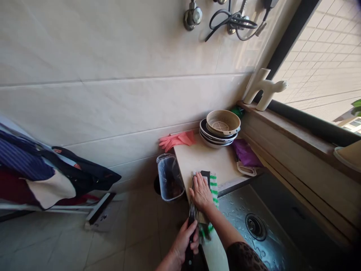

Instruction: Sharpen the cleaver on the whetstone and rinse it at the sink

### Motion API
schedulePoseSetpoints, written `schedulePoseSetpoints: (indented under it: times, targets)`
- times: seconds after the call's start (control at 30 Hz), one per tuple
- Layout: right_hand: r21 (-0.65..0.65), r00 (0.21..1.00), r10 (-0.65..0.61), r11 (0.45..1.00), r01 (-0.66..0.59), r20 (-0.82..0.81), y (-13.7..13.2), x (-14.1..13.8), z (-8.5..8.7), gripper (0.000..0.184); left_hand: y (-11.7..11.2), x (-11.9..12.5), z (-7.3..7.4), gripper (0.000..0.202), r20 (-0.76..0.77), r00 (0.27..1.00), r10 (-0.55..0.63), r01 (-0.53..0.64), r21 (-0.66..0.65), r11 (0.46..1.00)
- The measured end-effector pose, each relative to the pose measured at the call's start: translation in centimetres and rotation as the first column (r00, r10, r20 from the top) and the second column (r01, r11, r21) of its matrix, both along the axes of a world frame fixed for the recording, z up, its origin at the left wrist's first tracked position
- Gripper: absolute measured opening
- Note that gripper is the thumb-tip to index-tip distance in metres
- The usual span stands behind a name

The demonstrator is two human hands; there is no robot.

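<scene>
Fingers of the right hand (201, 195) lie flat and nearly together, thumb set off to the side, pressing down on a long knife and the dark-ended block (206, 174) beneath them. Just behind them, the left hand (186, 241) has its fingers curled around the black handle (190, 259) of the knife (193, 207); the blade runs forward under the right hand, so its tip and edge are hard to make out. Judging by this pose, the step in hand is holding the blade flat under pressure; the next move calls for even weight from the upper palm, a steady wrist below, and fingertips kept off the edge.

Under and to the right of the fingers shows a green-and-white striped cloth (213, 188), lying on the desk (188, 162). Left of the fingers and lower stands a bin (172, 178), lined with clear plastic; something dark is inside, too dim to name. Beyond the fingers sits a stack of bowls (216, 142), nested together, bearing a beige strainer (224, 122) whose slotted bottom shows. Right of the fingers, the sink (235, 205) holds scattered water drops around its drain (255, 227).
</scene>
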State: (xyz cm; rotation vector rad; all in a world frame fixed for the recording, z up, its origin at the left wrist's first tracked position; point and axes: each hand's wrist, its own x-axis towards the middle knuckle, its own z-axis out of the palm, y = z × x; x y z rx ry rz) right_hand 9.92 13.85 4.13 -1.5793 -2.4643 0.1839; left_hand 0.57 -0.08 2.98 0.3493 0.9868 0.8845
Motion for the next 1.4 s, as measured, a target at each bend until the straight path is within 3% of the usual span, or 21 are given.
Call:
schedulePoseSetpoints:
  times: [0.23,0.43,0.6,0.8,1.0,1.17,1.33,1.4]
  targets:
    - [0.122,0.998,-0.061,0.991,0.058,0.022,-1.8,-1.1,-2.4,0.059,-1.3,0.4,-1.1,0.086,-0.175,0.981,-0.082,0.062,-0.116,0.991]
    - [0.026,0.997,-0.073,0.997,0.073,0.018,1.6,-1.4,-1.1,0.059,2.4,-0.2,0.1,0.070,-0.246,0.968,-0.042,0.024,-0.073,0.997]
    - [0.132,0.999,-0.038,0.991,0.038,0.001,-0.8,-1.4,-1.9,0.060,-0.1,-0.6,-1.2,0.077,-0.266,0.963,-0.053,0.030,-0.090,0.996]
    - [0.013,0.996,-0.085,0.996,0.085,0.007,0.9,-1.8,-1.2,0.059,1.8,-0.9,-0.2,0.083,-0.252,0.965,-0.076,0.055,-0.091,0.994]
    - [0.105,0.999,-0.044,0.993,0.045,-0.014,-1.8,-1.8,-1.9,0.059,-1.1,-1.0,-2.5,0.078,-0.314,0.944,-0.098,0.052,-0.154,0.987]
    - [-0.030,0.996,-0.086,0.996,0.086,0.015,1.6,-2.1,-0.5,0.059,2.1,-0.8,-0.8,0.074,-0.278,0.958,-0.068,0.040,-0.103,0.994]
    - [0.062,0.998,-0.055,0.996,0.057,-0.025,-1.4,-2.2,-1.7,0.060,-0.4,-1.3,-2.4,0.073,-0.363,0.928,-0.085,0.034,-0.146,0.989]
    - [0.056,0.997,-0.062,0.996,0.064,-0.034,-1.4,-2.4,-1.8,0.060,-0.4,-1.5,-2.7,0.075,-0.373,0.924,-0.083,0.035,-0.135,0.990]
